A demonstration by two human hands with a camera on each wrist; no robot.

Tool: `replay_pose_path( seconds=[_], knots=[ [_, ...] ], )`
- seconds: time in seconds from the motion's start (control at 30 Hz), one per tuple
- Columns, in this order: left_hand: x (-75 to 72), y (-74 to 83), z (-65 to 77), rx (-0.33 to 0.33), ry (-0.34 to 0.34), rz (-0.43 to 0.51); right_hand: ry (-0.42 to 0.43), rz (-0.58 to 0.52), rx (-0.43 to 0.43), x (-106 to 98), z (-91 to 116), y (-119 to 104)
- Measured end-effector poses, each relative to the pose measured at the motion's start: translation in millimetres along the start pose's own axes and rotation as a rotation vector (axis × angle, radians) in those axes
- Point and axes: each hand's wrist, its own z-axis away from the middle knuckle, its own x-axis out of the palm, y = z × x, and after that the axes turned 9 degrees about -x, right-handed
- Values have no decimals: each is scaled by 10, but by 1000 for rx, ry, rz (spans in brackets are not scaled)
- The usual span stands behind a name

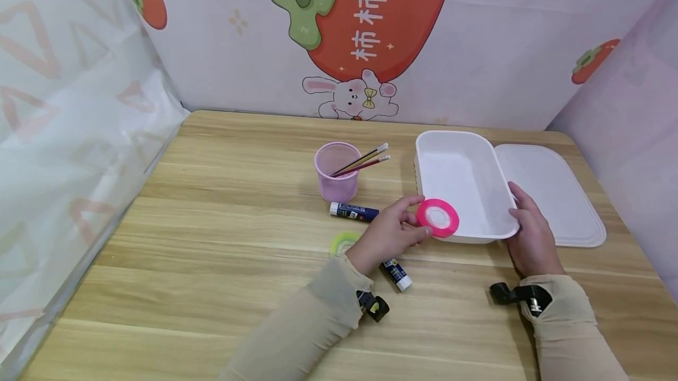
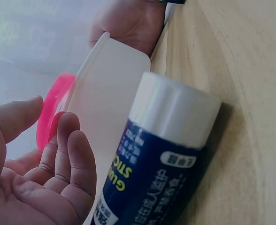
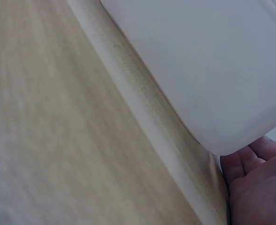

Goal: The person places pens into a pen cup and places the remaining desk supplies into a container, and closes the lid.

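Note:
My left hand (image 1: 389, 231) pinches a pink tape roll (image 1: 449, 227) between thumb and fingers, over the near left corner of a white plastic box (image 1: 461, 184). In the left wrist view, the pink tape roll (image 2: 51, 112) stands on edge against the box wall (image 2: 112, 84). My right hand (image 1: 534, 239) holds the box at its near right corner, thumb at the rim. The right wrist view has that hand's fingers (image 3: 253, 159) by the box's lower corner. Beneath the left hand and forearm are a glue stick (image 1: 397, 275) and a partly covered green tape roll (image 1: 343, 242).
Another glue stick (image 1: 354, 211) lies in front of a pink mesh pencil cup (image 1: 339, 184) with several pencils (image 1: 365, 163) leaning right. A white lid (image 1: 556, 198) lies flat right of the box. A printed cloth (image 1: 212, 45) hangs behind the wooden table (image 1: 228, 204).

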Motion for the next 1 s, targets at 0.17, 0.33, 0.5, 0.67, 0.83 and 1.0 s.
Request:
replay_pose_path(
  seconds=[0.17,0.33,0.5,0.67,0.83,1.0],
  knots=[
    [11,1,-3,-3,-7,1,2,13,11,-12,-5,-2],
    [25,13,-1,6,-17,9,1,29,18,-18,-11,-2],
    [35,35,0,7,-25,5,5,46,37,-16,-11,-16],
    [45,44,-3,-4,-18,-8,7,51,44,-13,-8,-19],
    [52,47,-14,3,-16,-16,12,52,47,-11,-11,-18],
    [60,49,-28,19,-8,-42,19,64,53,-4,-19,-24]
  ],
)
